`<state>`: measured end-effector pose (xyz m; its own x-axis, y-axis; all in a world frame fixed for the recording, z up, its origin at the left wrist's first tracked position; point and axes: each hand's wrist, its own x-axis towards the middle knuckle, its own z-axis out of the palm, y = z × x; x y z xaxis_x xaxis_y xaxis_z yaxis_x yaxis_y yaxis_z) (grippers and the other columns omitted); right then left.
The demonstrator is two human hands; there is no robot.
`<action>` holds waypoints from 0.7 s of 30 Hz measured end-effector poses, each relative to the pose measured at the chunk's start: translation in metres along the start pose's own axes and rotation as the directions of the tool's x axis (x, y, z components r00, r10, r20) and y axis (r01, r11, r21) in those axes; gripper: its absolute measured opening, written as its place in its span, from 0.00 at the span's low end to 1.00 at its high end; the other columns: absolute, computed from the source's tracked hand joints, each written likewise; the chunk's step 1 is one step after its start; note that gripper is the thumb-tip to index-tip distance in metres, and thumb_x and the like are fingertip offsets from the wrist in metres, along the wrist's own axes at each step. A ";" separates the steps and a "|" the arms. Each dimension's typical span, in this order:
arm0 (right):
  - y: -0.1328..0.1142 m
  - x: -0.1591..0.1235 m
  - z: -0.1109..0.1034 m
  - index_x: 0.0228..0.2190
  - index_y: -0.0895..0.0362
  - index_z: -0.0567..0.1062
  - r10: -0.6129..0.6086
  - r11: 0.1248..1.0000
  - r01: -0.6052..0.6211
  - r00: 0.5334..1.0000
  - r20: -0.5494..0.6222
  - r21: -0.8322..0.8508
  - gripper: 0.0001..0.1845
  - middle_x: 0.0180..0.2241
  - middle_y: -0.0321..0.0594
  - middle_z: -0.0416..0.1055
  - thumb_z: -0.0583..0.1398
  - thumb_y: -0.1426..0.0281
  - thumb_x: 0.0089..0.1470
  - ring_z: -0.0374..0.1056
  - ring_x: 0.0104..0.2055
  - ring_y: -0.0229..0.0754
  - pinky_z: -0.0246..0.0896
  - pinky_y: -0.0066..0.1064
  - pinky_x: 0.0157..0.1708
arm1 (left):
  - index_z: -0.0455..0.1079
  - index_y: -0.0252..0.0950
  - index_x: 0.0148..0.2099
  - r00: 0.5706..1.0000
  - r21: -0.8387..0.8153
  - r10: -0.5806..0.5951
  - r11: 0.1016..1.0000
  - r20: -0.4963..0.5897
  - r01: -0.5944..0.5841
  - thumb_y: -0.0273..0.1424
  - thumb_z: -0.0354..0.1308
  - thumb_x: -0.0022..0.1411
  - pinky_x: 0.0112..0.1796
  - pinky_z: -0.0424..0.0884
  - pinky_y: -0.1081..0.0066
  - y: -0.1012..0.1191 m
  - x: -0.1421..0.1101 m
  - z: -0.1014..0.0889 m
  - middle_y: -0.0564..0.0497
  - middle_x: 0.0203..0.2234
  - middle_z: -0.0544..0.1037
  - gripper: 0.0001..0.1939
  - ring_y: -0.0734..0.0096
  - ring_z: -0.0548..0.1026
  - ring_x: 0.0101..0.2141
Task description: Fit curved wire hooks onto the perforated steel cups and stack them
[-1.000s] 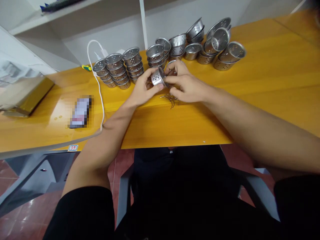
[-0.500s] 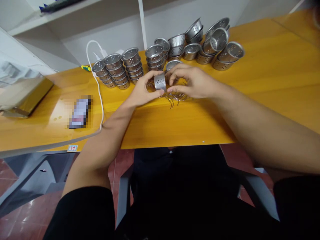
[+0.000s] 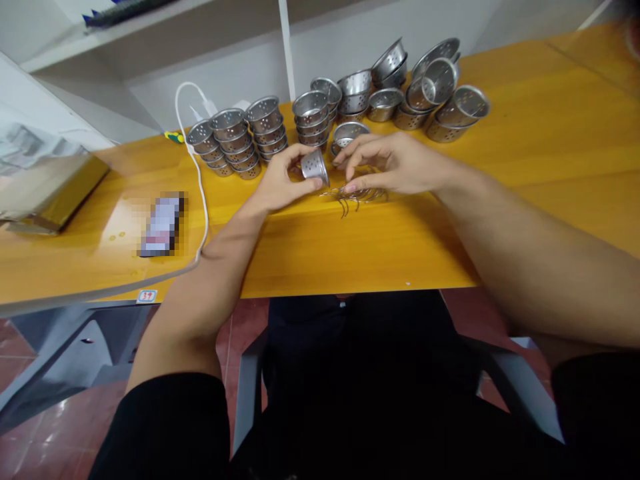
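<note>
My left hand [image 3: 281, 181] grips a small perforated steel cup [image 3: 315, 166], tilted on its side just above the yellow table [image 3: 525, 167]. To the cup's right, my right hand [image 3: 395, 162] hovers with its fingers curled over a heap of thin wire handles [image 3: 356, 195]; the thumb and fingertips touch the wires. Whether a wire is pinched between them is unclear. Another single cup [image 3: 346, 133] stands upright just behind the hands.
Neat stacks of the same steel cups [image 3: 235, 138] line the back of the table, with a looser heap of cups [image 3: 430, 87] at the back right. A white cable [image 3: 197, 180] and a phone [image 3: 163, 225] lie at left, beside a cardboard box [image 3: 47, 187].
My right hand has let go of the cup and dropped to the wire heap. My left hand keeps the cup and has tilted it.
</note>
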<state>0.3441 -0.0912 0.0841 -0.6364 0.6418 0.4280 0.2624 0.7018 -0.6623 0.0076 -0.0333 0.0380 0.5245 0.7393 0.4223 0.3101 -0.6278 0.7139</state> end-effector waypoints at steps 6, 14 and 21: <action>0.006 -0.003 0.000 0.49 0.39 0.92 0.042 0.981 -0.041 0.999 0.001 -0.187 0.27 0.61 0.49 0.89 0.77 0.31 0.72 0.84 0.65 0.75 0.80 0.78 0.73 | 0.75 0.42 0.77 0.995 -0.011 -0.002 1.000 -0.096 0.001 0.85 0.73 0.65 0.75 0.87 0.30 -0.036 0.006 0.004 0.34 0.67 0.89 0.61 0.37 0.91 0.71; -0.016 0.007 0.016 0.62 0.34 0.91 -0.063 0.979 0.044 0.994 -0.093 -0.201 0.26 0.73 0.43 0.87 0.67 0.34 0.82 0.79 0.78 0.78 0.68 0.78 0.83 | 0.68 0.50 0.83 0.997 -0.100 0.075 0.992 0.007 -0.074 0.85 0.69 0.70 0.82 0.83 0.34 -0.018 0.003 0.027 0.37 0.80 0.81 0.60 0.41 0.86 0.80; 0.008 0.007 -0.003 0.55 0.39 0.88 0.142 0.889 -0.248 0.949 -0.282 -0.385 0.27 0.65 0.53 0.89 0.61 0.35 0.83 0.78 0.73 0.82 0.63 0.83 0.81 | 0.69 0.50 0.86 0.998 0.008 -0.009 1.000 -0.062 0.009 0.85 0.66 0.72 0.86 0.76 0.30 -0.024 0.006 0.016 0.33 0.86 0.76 0.60 0.35 0.78 0.87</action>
<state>0.3445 -0.0801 0.0835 -0.3619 0.7958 0.4855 0.6699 0.5842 -0.4582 0.0164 -0.0176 0.0148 0.4718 0.7584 0.4497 0.3215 -0.6229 0.7132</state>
